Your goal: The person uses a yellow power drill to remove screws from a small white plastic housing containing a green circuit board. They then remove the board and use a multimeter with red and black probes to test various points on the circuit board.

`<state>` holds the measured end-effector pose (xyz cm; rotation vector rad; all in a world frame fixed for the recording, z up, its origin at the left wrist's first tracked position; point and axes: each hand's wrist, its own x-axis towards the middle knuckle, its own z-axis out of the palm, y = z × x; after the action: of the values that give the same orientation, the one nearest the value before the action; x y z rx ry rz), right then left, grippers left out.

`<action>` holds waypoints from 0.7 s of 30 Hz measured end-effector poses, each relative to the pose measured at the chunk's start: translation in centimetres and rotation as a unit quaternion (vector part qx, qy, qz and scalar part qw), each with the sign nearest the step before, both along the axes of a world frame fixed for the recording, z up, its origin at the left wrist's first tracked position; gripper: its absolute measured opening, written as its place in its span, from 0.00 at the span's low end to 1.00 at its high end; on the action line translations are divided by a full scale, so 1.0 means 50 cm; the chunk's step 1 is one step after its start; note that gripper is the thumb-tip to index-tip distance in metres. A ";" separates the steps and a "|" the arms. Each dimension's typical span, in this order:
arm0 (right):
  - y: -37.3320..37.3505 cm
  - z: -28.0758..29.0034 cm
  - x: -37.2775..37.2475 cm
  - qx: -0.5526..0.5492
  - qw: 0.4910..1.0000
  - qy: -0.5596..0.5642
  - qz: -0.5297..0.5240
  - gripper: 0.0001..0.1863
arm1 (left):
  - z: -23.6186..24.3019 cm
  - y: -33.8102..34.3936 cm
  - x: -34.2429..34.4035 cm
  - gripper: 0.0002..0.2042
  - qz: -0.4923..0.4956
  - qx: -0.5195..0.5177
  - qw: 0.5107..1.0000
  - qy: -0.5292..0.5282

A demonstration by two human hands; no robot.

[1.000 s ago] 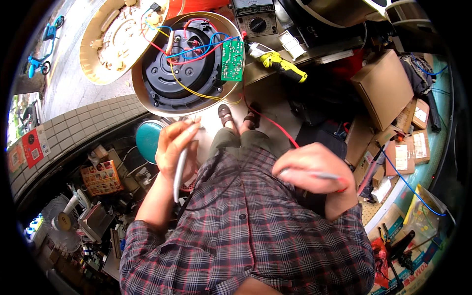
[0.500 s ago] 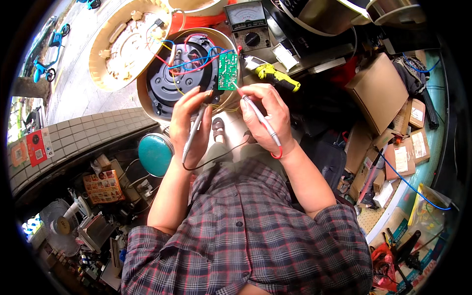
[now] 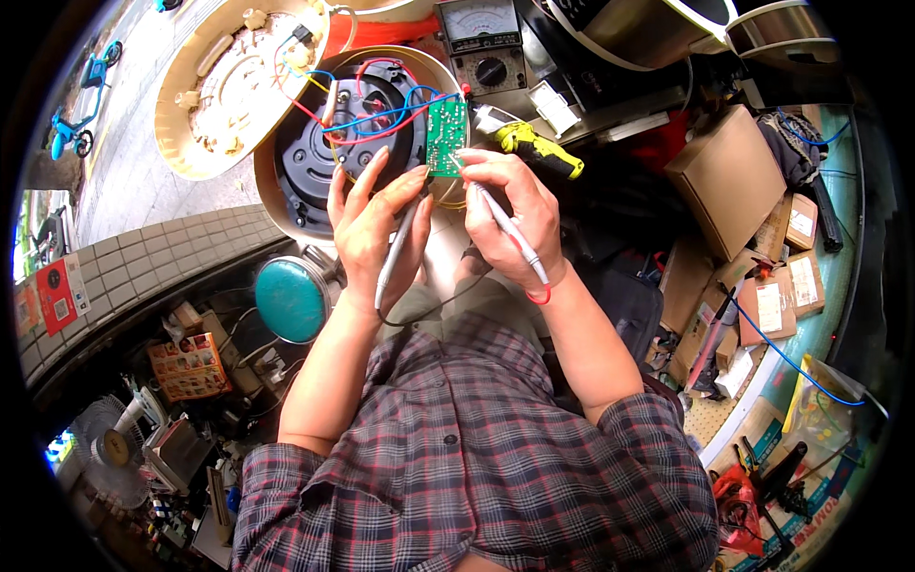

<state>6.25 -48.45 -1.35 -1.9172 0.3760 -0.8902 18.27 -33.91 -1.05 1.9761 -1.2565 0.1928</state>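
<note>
My left hand (image 3: 379,229) is closed on a grey test probe (image 3: 394,257) with a black lead, its fingertips at the lower left corner of a green circuit board (image 3: 446,129). A second grey test probe (image 3: 507,225), with a red lead, is held in my right hand (image 3: 519,214). Its tip points at the board's lower part; whether it touches cannot be made out. Red, blue and yellow wires run from the board across a black round housing (image 3: 319,176) inside a cream appliance shell (image 3: 267,195).
An analog multimeter (image 3: 491,71) stands beyond the board. Right of the board lies a yellow and black tool (image 3: 539,149). A cream cover (image 3: 170,124) rests at far left, above a teal stool (image 3: 291,300). Cardboard boxes (image 3: 729,181) are stacked at right.
My left hand has moved up and right with its probe, bringing its fingertips to the board's lower corner. The right hand has shifted slightly up and stays by the board. The view has shifted slightly.
</note>
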 end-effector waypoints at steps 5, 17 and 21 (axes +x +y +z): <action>-0.010 -0.007 -0.007 0.006 1.000 -0.002 0.025 0.14 | -0.008 0.003 0.000 0.14 -0.002 0.017 1.000 -0.015; -0.017 -0.029 -0.007 0.029 0.999 -0.026 0.026 0.13 | -0.006 -0.014 -0.010 0.14 0.036 0.037 0.999 -0.013; -0.019 -0.031 -0.010 0.012 0.999 -0.017 0.026 0.14 | -0.008 -0.015 -0.011 0.13 0.035 0.036 0.999 -0.018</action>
<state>5.73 -49.39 -2.88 -1.8787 0.3133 -0.8791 17.71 -34.66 -1.45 2.0889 -1.2335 0.2217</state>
